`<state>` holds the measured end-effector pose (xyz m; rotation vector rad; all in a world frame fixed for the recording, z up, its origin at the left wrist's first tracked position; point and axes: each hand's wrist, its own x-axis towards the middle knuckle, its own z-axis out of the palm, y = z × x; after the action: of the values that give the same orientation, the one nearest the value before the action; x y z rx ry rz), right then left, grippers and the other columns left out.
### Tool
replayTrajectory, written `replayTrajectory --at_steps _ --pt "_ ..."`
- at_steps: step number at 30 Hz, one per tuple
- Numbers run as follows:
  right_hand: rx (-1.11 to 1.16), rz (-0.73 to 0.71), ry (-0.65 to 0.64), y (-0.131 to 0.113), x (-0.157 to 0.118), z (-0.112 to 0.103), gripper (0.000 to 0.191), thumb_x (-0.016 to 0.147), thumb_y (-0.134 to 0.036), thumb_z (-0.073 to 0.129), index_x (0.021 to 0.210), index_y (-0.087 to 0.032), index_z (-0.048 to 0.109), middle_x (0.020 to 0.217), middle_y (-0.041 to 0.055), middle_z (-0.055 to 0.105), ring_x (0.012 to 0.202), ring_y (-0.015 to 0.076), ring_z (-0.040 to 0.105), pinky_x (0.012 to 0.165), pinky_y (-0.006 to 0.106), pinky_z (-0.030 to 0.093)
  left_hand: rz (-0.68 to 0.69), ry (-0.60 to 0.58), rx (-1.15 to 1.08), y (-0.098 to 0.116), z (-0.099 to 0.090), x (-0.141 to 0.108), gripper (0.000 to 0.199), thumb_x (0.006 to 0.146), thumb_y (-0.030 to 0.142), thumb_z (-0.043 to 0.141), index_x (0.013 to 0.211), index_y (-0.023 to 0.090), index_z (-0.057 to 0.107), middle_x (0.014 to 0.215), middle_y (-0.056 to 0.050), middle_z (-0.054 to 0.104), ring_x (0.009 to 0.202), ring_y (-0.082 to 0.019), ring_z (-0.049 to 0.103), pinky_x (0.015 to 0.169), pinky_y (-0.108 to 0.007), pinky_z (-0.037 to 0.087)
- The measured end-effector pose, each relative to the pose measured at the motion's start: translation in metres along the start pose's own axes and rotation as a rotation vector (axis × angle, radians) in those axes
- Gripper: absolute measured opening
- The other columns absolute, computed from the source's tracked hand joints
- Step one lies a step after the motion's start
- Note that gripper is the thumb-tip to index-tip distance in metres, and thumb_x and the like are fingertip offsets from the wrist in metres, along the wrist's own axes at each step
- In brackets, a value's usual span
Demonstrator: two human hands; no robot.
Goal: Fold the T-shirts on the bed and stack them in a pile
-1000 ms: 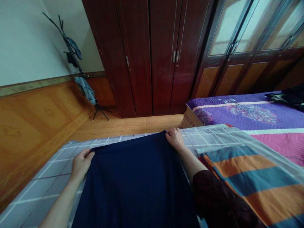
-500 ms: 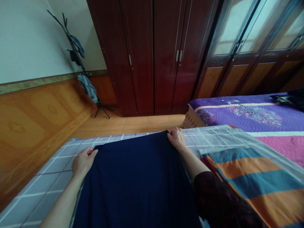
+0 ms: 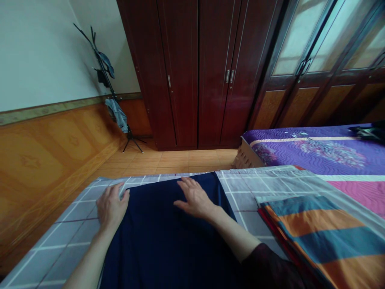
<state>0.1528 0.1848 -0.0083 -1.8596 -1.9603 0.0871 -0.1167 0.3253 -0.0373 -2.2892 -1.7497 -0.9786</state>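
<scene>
Dark navy cloth [image 3: 168, 237] lies spread over a grey plaid bed cover [image 3: 72, 233], its far edge running slightly up toward the right. My left hand [image 3: 112, 204] is at the cloth's far left corner, thumb and fingers apart, holding nothing. Over the upper middle of the cloth is my right hand [image 3: 195, 196], palm down with fingers spread and nothing gripped. Whether its palm touches the fabric I cannot tell. The near part of the cloth runs out of view at the bottom.
Folded orange and teal striped fabric [image 3: 327, 224] lies on the bed at the right. Beyond are a purple bedspread [image 3: 288, 146], dark red wardrobes [image 3: 180, 104] and a coat stand [image 3: 104, 68] with hats and a garment.
Both hands have let go of the cloth's far corners. My right hand has moved left onto the cloth, and its far edge now lies flat. The view has shifted slightly.
</scene>
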Motion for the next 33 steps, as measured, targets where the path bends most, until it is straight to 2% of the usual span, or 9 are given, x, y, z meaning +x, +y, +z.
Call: replayTrajectory --at_steps 2,4,8,14,18,22,26,29,33 --pt "0.052 -0.119 -0.137 -0.014 -0.007 0.014 0.074 0.081 -0.055 0.057 0.139 -0.012 0.04 0.146 0.0162 0.034 0.135 0.0318 0.03 0.109 0.045 0.026 0.215 -0.02 -0.11 0.02 -0.002 -0.006 0.037 0.088 0.038 0.041 0.114 0.018 0.059 0.117 -0.012 0.061 0.113 -0.027 0.054 0.099 -0.04 0.037" --pt "0.065 -0.18 -0.202 -0.015 -0.013 0.022 0.073 0.085 -0.058 0.049 0.141 -0.012 0.038 0.148 0.0165 0.032 0.137 0.0323 0.025 0.111 0.047 0.02 0.378 -0.241 -0.216 0.037 0.001 -0.014 0.038 0.091 0.04 0.039 0.117 0.02 0.06 0.124 -0.008 0.059 0.118 -0.023 0.051 0.103 -0.036 0.035" --pt "-0.011 -0.118 -0.183 0.009 -0.012 0.022 0.072 0.089 -0.062 0.036 0.142 -0.013 0.036 0.149 0.0146 0.029 0.138 0.0317 0.021 0.112 0.048 0.016 0.458 -0.591 -0.132 0.043 0.015 -0.027 0.05 0.092 0.047 0.037 0.138 0.027 0.043 0.146 -0.003 0.039 0.136 -0.023 0.032 0.113 -0.043 0.02" --pt "-0.215 0.227 -0.117 0.066 -0.005 0.007 0.078 0.09 -0.063 0.031 0.144 -0.007 0.031 0.15 0.0183 0.025 0.139 0.0313 0.018 0.112 0.045 0.016 0.278 -0.575 0.144 -0.001 0.023 -0.018 0.062 0.092 0.052 0.029 0.146 0.019 0.029 0.153 -0.006 0.024 0.141 -0.025 0.018 0.113 -0.049 0.015" --pt "-0.244 0.336 -0.089 0.069 -0.003 0.0 0.08 0.09 -0.058 0.037 0.142 0.002 0.029 0.148 0.0259 0.023 0.139 0.0365 0.016 0.111 0.048 0.017 0.199 -0.514 0.233 -0.008 0.02 -0.015 0.065 0.092 0.052 0.029 0.146 0.016 0.029 0.153 -0.01 0.022 0.141 -0.029 0.015 0.111 -0.053 0.018" --pt "-0.131 0.089 -0.124 0.025 -0.005 0.004 0.076 0.089 -0.057 0.042 0.145 -0.007 0.027 0.151 0.0203 0.019 0.14 0.0325 0.013 0.112 0.045 0.017 0.407 -0.462 0.134 0.029 0.012 -0.027 0.06 0.094 0.051 0.029 0.147 0.022 0.026 0.154 -0.005 0.021 0.142 -0.026 0.015 0.113 -0.052 0.016" --pt "0.068 -0.26 -0.219 -0.018 -0.015 0.023 0.077 0.09 -0.056 0.038 0.148 -0.008 0.018 0.153 0.0181 0.014 0.14 0.0296 0.011 0.113 0.043 0.017 0.643 -0.599 0.017 0.07 0.01 -0.047 0.06 0.095 0.051 0.026 0.148 0.022 0.019 0.153 -0.003 0.022 0.141 -0.02 0.018 0.114 -0.045 0.018" --pt "0.081 -0.283 -0.232 -0.022 -0.017 0.033 0.079 0.09 -0.058 0.037 0.147 -0.007 0.019 0.152 0.0188 0.018 0.14 0.03 0.013 0.114 0.044 0.015 0.673 -0.647 0.016 0.078 0.011 -0.053 0.06 0.095 0.051 0.027 0.147 0.022 0.022 0.153 -0.003 0.023 0.141 -0.021 0.019 0.115 -0.044 0.018" --pt "-0.008 -0.166 -0.192 0.007 -0.01 0.028 0.076 0.09 -0.063 0.032 0.143 -0.009 0.033 0.15 0.0171 0.026 0.139 0.0301 0.018 0.114 0.045 0.014 0.555 -0.633 0.076 0.061 0.011 -0.042 0.058 0.094 0.053 0.026 0.147 0.028 0.024 0.153 0.0 0.022 0.141 -0.024 0.018 0.114 -0.049 0.016"
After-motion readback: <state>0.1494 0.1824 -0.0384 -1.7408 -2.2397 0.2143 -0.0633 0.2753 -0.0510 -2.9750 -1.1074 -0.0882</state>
